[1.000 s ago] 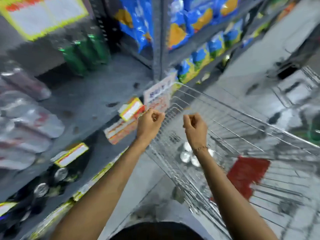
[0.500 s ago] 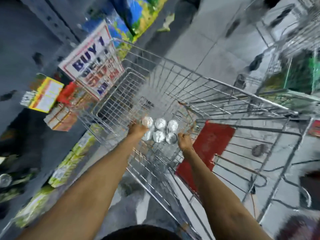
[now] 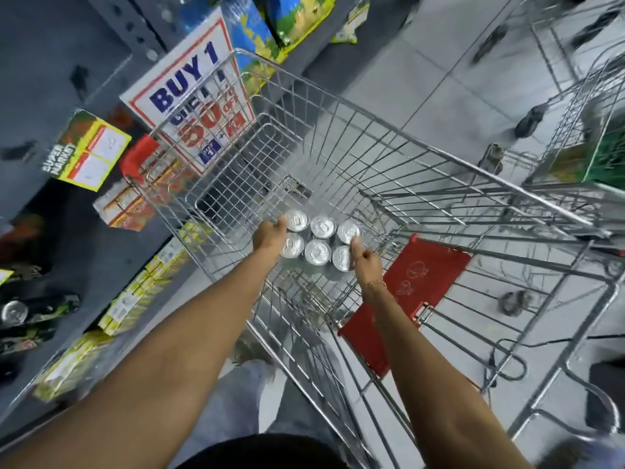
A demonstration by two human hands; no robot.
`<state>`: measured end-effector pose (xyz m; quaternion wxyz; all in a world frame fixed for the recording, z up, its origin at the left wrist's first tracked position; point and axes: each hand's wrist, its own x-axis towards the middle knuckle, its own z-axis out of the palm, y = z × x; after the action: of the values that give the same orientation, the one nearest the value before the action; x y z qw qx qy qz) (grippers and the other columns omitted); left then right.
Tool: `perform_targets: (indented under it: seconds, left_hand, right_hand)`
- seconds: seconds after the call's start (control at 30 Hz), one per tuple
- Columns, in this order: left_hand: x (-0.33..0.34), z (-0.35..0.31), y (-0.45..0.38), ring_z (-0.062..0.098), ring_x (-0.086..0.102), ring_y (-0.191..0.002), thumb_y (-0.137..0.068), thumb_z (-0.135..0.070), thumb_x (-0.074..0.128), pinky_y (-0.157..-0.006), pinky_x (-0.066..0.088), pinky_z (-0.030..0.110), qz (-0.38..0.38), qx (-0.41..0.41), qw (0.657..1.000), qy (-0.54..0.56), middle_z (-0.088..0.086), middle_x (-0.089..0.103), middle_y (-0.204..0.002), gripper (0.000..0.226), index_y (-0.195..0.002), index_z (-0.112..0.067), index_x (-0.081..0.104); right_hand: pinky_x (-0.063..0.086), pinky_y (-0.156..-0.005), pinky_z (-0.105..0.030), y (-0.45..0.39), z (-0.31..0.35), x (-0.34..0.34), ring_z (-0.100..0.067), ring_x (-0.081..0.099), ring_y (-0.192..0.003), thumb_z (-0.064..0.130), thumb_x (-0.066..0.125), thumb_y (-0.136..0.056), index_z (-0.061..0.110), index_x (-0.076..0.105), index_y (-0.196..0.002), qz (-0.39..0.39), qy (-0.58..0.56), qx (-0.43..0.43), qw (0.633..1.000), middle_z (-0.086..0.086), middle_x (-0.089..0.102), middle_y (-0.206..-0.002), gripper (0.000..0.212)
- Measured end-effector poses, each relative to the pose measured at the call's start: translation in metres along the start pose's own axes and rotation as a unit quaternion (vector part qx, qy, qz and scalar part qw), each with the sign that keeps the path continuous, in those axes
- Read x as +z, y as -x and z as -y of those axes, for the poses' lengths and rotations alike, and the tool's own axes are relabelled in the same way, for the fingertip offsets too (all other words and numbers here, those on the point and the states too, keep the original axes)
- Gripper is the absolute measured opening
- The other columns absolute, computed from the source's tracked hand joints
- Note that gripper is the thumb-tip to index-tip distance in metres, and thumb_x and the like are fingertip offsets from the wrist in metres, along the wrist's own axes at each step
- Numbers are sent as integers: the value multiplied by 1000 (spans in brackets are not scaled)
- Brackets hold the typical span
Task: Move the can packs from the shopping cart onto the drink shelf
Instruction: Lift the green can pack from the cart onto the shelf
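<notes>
A six-can pack [image 3: 318,240] sits low in the wire shopping cart [image 3: 422,157] at the centre of the frame, silver tops up in two rows of three. The left hand [image 3: 270,233] touches the pack's left side; the right hand [image 3: 367,264] rests at its right side, one finger lying across a can top. A red flap [image 3: 406,292] lies right of the pack. A "BUY 1" sign [image 3: 192,96] hangs on the drink shelf [image 3: 50,62] at upper left.
</notes>
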<state>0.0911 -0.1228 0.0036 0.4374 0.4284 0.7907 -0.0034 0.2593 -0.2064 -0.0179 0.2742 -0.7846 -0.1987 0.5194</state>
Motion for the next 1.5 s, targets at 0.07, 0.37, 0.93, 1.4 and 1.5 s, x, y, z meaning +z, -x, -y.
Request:
perform_targets:
  seconds: [0.07, 0.37, 0.93, 1.4, 1.5]
  left_hand:
    - [-12, -6, 6, 14, 31, -50, -97, -52, 26, -44, 18, 23, -28, 28, 999, 15, 1, 33, -57, 50, -58, -21, 33]
    - [-131, -28, 48, 15, 40, -49, -84, -64, 47, -48, 26, 24, -118, 134, 973, 148, -1, 42, -52, 55, -52, -20, 39]
    - [-400, 57, 113, 29, 56, -68, -82, -58, 49, -60, 41, 39, -312, 171, 879, 318, 6, 57, -64, 54, -57, -11, 53]
    - [-438, 90, 54, 36, 70, -81, -87, -62, 42, -82, 56, 47, -379, 42, 859, 342, 23, 72, -87, 70, -76, 4, 65]
    - [-434, 92, 45, 36, 67, -78, -87, -64, 40, -71, 50, 41, -394, 30, 858, 328, 18, 66, -73, 67, -53, -8, 51]
  right_hand:
    - [39, -57, -36, 7, 19, -1, -20, 42, -60, 62, 42, -80, 15, 45, -61, -18, -9, -36, 999, -5, 46, -63, 50]
    - [31, -47, -24, 55, 146, 9, -15, 37, -53, 67, 49, -73, 18, 46, -64, -43, -18, -222, 974, -3, 42, -59, 50]
    - [28, -52, -31, 199, 369, 172, -16, 30, -44, 53, 69, -63, 20, 32, -24, 107, -24, -398, 911, 12, 28, -24, 63]
    - [33, -44, -22, 180, 428, 293, -12, 34, -43, 50, 69, -67, 20, 28, -36, 186, 115, -421, 880, 3, 33, -40, 59]
    - [36, -62, -30, 168, 430, 302, -16, 45, -51, 52, 67, -69, 15, 43, -40, 202, 134, -418, 875, -6, 50, -50, 52]
